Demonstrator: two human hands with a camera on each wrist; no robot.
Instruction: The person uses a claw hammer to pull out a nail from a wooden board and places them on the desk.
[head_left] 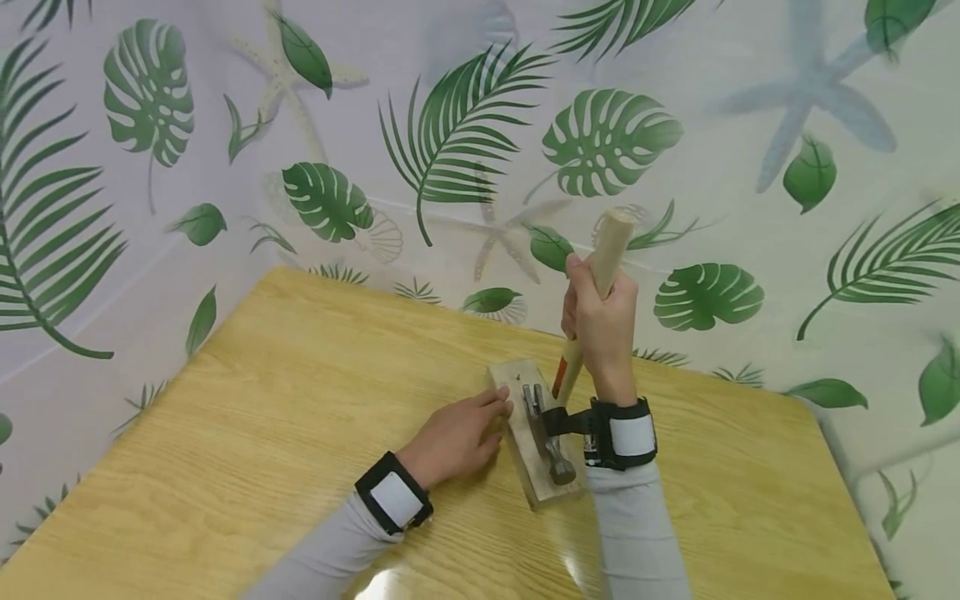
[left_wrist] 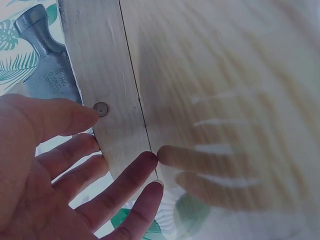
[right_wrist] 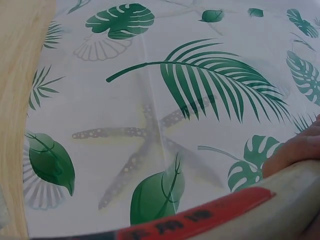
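Note:
A claw hammer (head_left: 558, 462) has its metal head low over the top of a small wooden block (head_left: 523, 475), claw toward the far end; contact cannot be told. My right hand (head_left: 603, 321) grips its pale wooden handle (head_left: 615, 237), which rises steeply. In the right wrist view, the handle's red-marked part (right_wrist: 195, 220) crosses the bottom. My left hand (head_left: 457, 437) touches the block's left side with loosely extended fingers. In the left wrist view, its thumb lies beside a round nail-like head (left_wrist: 101, 109) in the block's side, and fingertips reach the block's lower edge.
The block lies on a yellow wood-grain table (head_left: 300, 417) with a glossy surface. Behind the table's far edge hangs a pale cloth (head_left: 465, 275) printed with green leaves and starfish. Each wrist wears a black strap (head_left: 393, 493).

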